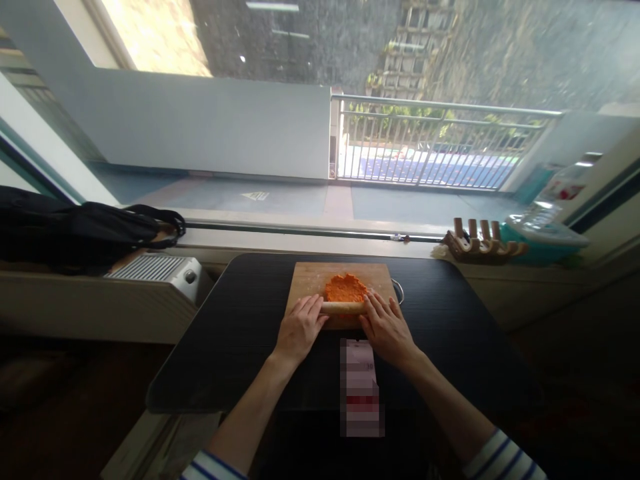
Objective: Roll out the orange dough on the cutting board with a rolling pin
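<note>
A flattened orange lump of dough (345,287) lies on a wooden cutting board (306,279) on a black table (240,333). A wooden rolling pin (344,307) rests across the dough's near edge. My left hand (300,328) lies flat on the pin's left end with its fingers stretched out. On the pin's right end my right hand (386,327) presses the same way, fingers spread over the board.
A black bag (75,233) lies on the ledge at left above a white heater (160,270). A wooden rack (477,239) and a plastic container (547,230) stand on the sill at right. A window faces a balcony railing (440,143).
</note>
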{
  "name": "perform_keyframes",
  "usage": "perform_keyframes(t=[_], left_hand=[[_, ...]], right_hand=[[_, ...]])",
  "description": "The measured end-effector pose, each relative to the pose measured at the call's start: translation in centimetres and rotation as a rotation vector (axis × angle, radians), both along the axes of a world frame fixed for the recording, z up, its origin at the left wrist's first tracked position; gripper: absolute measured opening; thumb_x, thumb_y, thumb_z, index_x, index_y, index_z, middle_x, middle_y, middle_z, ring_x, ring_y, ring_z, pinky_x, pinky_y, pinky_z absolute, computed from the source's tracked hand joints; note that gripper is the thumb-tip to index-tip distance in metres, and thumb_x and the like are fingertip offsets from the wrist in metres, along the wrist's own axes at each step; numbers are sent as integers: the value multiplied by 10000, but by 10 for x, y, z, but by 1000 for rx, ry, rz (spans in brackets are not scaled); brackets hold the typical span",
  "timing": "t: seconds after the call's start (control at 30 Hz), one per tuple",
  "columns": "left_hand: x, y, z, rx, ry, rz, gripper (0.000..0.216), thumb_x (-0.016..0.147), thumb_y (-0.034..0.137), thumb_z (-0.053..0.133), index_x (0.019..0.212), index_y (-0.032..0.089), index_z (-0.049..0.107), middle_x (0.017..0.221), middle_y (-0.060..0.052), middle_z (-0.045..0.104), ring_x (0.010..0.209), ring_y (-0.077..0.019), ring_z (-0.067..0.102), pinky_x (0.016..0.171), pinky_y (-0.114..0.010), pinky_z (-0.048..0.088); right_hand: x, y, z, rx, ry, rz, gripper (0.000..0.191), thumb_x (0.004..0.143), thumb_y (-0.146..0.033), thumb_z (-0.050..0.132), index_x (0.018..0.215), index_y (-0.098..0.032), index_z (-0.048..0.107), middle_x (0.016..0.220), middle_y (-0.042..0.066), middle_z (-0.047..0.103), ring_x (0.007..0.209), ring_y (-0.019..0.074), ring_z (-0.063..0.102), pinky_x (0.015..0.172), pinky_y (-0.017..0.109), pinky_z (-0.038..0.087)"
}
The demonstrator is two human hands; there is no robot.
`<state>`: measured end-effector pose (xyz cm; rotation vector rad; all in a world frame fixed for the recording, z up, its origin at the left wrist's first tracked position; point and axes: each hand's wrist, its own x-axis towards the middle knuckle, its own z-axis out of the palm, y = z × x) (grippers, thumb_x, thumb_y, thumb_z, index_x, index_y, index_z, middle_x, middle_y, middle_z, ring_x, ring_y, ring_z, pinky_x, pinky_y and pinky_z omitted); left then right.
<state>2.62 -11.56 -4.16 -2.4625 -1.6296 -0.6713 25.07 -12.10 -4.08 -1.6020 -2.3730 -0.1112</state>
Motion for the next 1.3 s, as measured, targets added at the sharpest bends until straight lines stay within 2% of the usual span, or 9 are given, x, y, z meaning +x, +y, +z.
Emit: perform_keyframes(t=[0.13,0.23,0.37,0.47,0.63,0.8,0.97,1.07,1.3], left_hand=[[-4,3,10,-65,-9,-1,265,860,202,526,1109,209,618,1085,-59,683,1009,-208,614,876,-368,475],[-5,1,12,-68,-22,-5,228,855,219,547,1067,234,629,1028,-36,697,960,-200,625,841,-362,472],[-4,-4,11,-75,-52,-2,215,858,252,557,1060,231,629,1009,-33,699,937,-190,628,830,-342,470],[-3,-5,13,-93,-76,9,224,859,268,564,1070,217,619,1026,-34,695,942,-190,624,831,-338,469],[6,-3,15,-124,-99,49,209,872,314,545,1040,206,607,995,-34,697,902,-193,626,795,-337,474],[20,-3,11,-128,-87,105,184,888,328,508,994,202,591,939,-39,682,873,-205,614,782,-352,477],[19,5,11,-133,-83,112,189,903,331,468,981,199,577,984,-52,659,931,-207,597,824,-349,480],[17,11,8,-96,-40,134,245,915,351,425,1006,195,590,1083,-78,647,1005,-226,587,859,-371,477],[24,27,-3,-29,28,287,497,922,434,332,1218,96,546,1243,-185,583,1151,-324,524,937,-473,433]], right_hand=[[8,9,8,-53,6,58,484,955,-388,325,1365,-150,419,1425,92,416,1340,222,325,1112,464,174],[19,17,7,-58,21,57,463,946,-392,369,1356,-186,427,1401,88,454,1306,241,376,1081,522,203],[35,27,5,-43,38,125,359,943,-315,411,1281,-242,511,1308,60,558,1223,216,473,1077,488,217],[43,39,13,-43,55,213,304,935,-337,453,1202,-262,575,1222,50,622,1143,199,536,1080,454,213],[48,69,30,-70,87,289,284,919,-385,484,1157,-289,607,1177,39,646,1114,188,560,1062,447,246],[43,87,27,-165,97,295,316,919,-382,454,1166,-261,610,1206,70,628,1165,215,531,1031,451,321],[28,96,23,-231,122,205,372,957,-357,321,1202,-234,572,1259,71,593,1213,205,487,1080,481,245],[17,104,24,-241,95,164,397,970,-353,265,1187,-228,573,1260,68,592,1203,196,491,1083,486,216],[-2,118,16,-189,8,65,440,966,-331,223,1311,-205,465,1356,84,508,1308,222,364,1087,582,76]])
